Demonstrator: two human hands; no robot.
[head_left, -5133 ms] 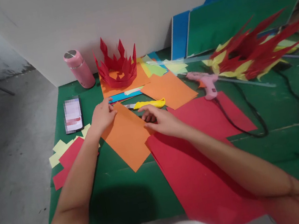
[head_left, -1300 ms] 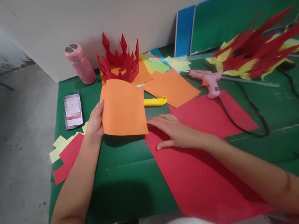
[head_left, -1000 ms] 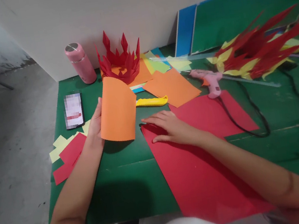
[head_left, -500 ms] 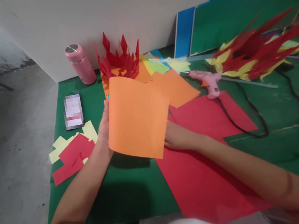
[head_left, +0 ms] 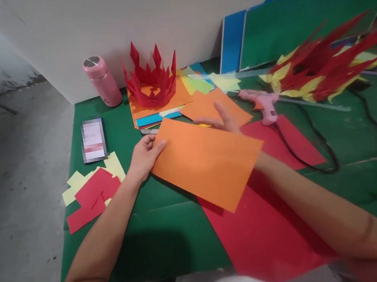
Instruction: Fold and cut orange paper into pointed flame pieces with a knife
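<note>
Clamping the orange sheet [head_left: 208, 161] in fingers of the left hand [head_left: 143, 157], near the yellow knife [head_left: 149, 131] — spreading visible fingers of the right hand [head_left: 227, 122] apart beyond that sheet.

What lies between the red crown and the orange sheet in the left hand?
In the head view: orange paper under the crown, then blue paper, then a utility knife, partly hidden.

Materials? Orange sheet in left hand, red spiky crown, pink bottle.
Orange sheet: likely matte paper or thin card; thin, straight-edged, no gloss.
Red crown: probably paper, matte; sharp creases, folded points.
Pink bottle: smooth, glossy body, painted metal or plastic, can't tell; shiny silvery lid top looks metallic.
</note>
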